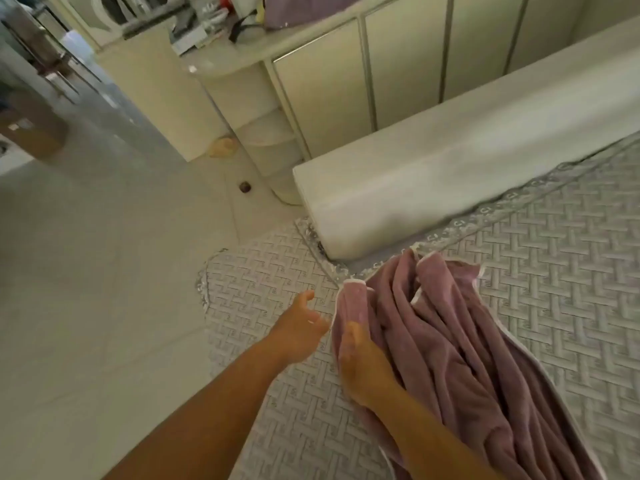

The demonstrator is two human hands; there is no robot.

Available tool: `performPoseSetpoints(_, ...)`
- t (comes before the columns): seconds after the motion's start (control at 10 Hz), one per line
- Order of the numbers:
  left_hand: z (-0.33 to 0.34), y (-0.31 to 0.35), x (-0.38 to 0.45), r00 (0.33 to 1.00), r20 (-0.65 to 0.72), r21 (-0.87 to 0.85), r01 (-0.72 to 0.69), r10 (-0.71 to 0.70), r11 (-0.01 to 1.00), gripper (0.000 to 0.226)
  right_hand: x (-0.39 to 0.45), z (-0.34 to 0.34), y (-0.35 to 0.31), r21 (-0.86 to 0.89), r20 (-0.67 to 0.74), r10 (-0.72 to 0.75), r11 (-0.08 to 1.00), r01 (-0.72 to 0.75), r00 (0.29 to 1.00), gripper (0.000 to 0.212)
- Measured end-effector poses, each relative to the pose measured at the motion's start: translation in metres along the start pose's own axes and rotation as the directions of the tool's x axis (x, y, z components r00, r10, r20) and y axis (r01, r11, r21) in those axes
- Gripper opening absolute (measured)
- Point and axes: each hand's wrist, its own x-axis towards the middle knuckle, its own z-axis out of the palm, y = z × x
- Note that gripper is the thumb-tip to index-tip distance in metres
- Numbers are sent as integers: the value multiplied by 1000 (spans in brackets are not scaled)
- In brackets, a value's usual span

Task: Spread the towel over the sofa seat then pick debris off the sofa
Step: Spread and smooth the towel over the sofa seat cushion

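A mauve towel (443, 334) with a pale edge lies bunched in long folds on the sofa seat (554, 258), which wears a grey quilted cover. My right hand (363, 365) rests on the towel's left edge and its fingers press into the folds. Just left of the towel hovers my left hand (299, 327), fingers apart and holding nothing, over the quilted cover. I see no debris on the sofa.
A white sofa backrest (450, 168) runs along the far side of the seat. Behind it stand cream cabinet doors (329, 91) and a rounded shelf unit (266, 140) with clutter on top. Pale tiled floor (104, 271) lies left, with a small dark object (245, 187).
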Motion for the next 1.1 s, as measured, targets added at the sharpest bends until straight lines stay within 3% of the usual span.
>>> performPoseSetpoints(0.1, 18, -10, 32, 999, 18, 34, 27, -28, 999, 60, 29, -2, 2, 111, -29, 42, 993, -38, 999, 36)
performPoseSetpoints(0.2, 33, -25, 64, 996, 25, 5, 86, -86, 996, 61, 67, 15, 21, -4, -156, -81, 997, 81, 984, 47)
performPoseSetpoints(0.4, 65, -59, 124, 997, -20, 19, 76, -75, 997, 45, 127, 44, 79, 66, -203, 31, 998, -18, 979, 62)
performPoseSetpoints(0.5, 80, -70, 143, 986, -146, -22, 82, -84, 996, 23, 133, 52, 78, -6, -128, 129, 991, -131, 983, 69)
performPoseSetpoints(0.7, 88, -79, 145, 963, -245, -210, 58, -110, 976, 17, 119, 58, 62, -34, -280, 98, 993, -112, 955, 56)
performPoseSetpoints(0.8, 70, -84, 132, 948, -295, -364, 3, -118, 932, 15, 100, 71, 47, -89, -326, -23, 996, -7, 945, 53)
performPoseSetpoints(1.0, 4, -101, 108, 889, -425, -396, -14, -169, 918, 33, 79, 100, -4, -269, -181, -193, 953, 141, 964, 61)
performPoseSetpoints(1.1, -22, -110, 102, 842, -512, -390, -52, -169, 919, 30, 72, 115, -25, -206, -54, -223, 956, 208, 973, 66)
